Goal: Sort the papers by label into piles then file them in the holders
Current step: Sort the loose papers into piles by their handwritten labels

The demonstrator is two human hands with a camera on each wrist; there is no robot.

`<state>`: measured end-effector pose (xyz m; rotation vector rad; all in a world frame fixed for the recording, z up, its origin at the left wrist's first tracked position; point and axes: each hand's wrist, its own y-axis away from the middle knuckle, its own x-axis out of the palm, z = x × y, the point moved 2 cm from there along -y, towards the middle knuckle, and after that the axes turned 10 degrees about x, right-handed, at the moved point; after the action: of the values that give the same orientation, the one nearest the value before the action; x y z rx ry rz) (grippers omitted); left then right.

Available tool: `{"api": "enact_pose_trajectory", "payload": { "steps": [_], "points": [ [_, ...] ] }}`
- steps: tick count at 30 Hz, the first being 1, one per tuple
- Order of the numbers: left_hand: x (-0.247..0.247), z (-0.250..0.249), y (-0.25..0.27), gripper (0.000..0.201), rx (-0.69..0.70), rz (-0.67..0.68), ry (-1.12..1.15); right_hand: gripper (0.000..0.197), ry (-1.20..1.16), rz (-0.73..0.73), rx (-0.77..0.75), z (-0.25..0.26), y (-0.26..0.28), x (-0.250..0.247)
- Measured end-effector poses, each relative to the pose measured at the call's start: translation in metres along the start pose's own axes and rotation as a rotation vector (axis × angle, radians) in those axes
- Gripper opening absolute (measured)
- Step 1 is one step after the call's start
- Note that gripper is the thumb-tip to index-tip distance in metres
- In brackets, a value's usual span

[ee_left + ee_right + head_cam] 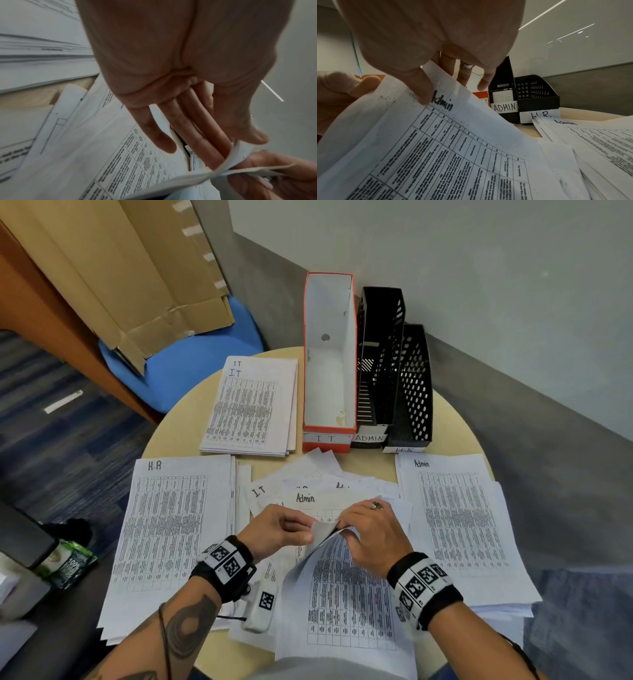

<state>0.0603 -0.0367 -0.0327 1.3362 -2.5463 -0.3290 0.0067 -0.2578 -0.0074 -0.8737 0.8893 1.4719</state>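
hands [325, 530] pinching "Admin" sheet [436, 142] (curled), "ADMIN" holder [504, 102]

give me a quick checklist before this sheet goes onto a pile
1. Label read: the held sheet says Admin: ok.
2. Grip: right hand and left hand both pinch its top edge: ok.
3. Single sheet, none stuck behind: cannot tell.
4. Target: Admin pile lies at the right, label showing: ok.
5. Sorting finished: mixed papers remain in the middle: not ok.
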Motion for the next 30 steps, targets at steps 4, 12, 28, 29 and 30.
{"api": "enact_pose_trajectory", "payload": {
  "steps": [4, 12, 28, 29, 30],
  "points": [
    [0.0, -0.001, 0.001, 0.026, 0.014, 0.017, 0.038, 0.007, -0.01, -0.005, -0.008, 0.001, -0.001, -0.001],
    [-0.001, 0.013, -0.002, 0.026, -0.019, 0.007, 0.05, 0.005, -0.045, -0.012, -0.025, -0.001, 0.001, -0.001],
    [-0.001, 0.006, -0.006, 0.033, 0.197, -0.346, -0.242, 0.02, -0.076, -0.192, -0.189, 0.002, 0.013, 0.007],
    [-0.001, 0.005, -0.005, 0.04, 0.179, -0.353, -0.216, 0.021, -0.068, -0.175, -0.183, 0.002, 0.013, 0.005],
    [-0.001, 0.004, -0.004, 0.047, 0.164, -0.352, -0.19, 0.022, -0.059, -0.162, -0.175, 0.002, 0.012, 0.003]
  ]
}}
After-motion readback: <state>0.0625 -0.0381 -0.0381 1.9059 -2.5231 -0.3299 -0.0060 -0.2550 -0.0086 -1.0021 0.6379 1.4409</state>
